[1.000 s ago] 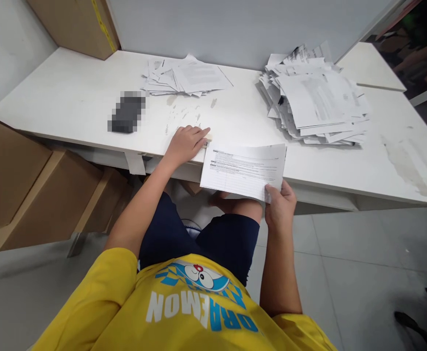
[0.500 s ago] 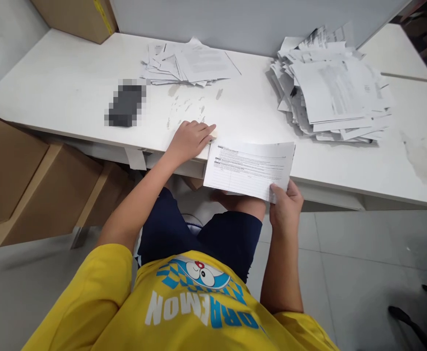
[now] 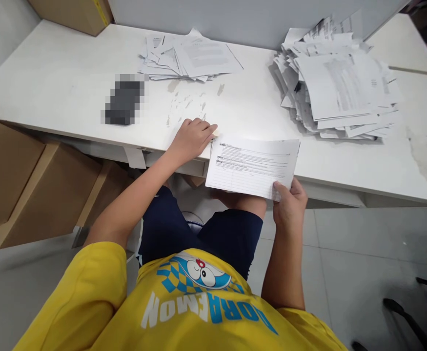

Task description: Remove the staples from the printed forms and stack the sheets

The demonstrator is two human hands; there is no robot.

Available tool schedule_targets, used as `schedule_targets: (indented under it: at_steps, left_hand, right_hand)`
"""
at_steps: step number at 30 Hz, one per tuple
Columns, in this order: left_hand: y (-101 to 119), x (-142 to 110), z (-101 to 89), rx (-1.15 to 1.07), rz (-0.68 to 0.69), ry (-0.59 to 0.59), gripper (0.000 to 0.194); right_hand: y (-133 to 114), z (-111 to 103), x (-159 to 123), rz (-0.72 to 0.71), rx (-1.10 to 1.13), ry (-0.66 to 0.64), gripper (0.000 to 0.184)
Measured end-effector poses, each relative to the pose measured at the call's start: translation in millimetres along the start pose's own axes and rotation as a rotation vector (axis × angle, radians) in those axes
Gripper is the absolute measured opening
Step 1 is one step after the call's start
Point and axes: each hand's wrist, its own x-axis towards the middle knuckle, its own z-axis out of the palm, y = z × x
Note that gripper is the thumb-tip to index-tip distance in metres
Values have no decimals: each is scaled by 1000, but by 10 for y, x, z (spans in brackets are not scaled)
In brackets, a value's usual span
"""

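Observation:
My right hand (image 3: 290, 201) grips the lower right corner of a printed paper sheet (image 3: 253, 168), thumb on top and fingers beneath. The sheet is tilted, reaching past the table's front edge over my lap, with lines of text above and a ruled blank area below. At the table edge, just left of the sheet, my left hand (image 3: 194, 139) is closed, palm down with the fingers pressed together. A small pale object (image 3: 216, 132) shows at its fingertips, too small to name. The underside of this hand is hidden.
On the white table (image 3: 70, 63) lie a low pile of papers (image 3: 198, 56) at the back and a tall, untidy paper stack (image 3: 337, 92) at the right. A blurred dark object (image 3: 123, 101) lies on the left. Cardboard boxes (image 3: 55, 190) stand left, below the table.
The paper sheet and my right hand have shifted slightly right, and the sheet lies a little flatter. My left hand stays at the table edge, its fingers slightly more curled. The view has shifted a little.

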Motion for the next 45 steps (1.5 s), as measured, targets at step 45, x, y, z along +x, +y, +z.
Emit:
schedule_targets:
  at_steps: [45]
  left_hand:
    - [41, -58, 14, -78, -17, 69, 48]
  right_hand:
    - [25, 13, -91, -27, -47, 75, 41]
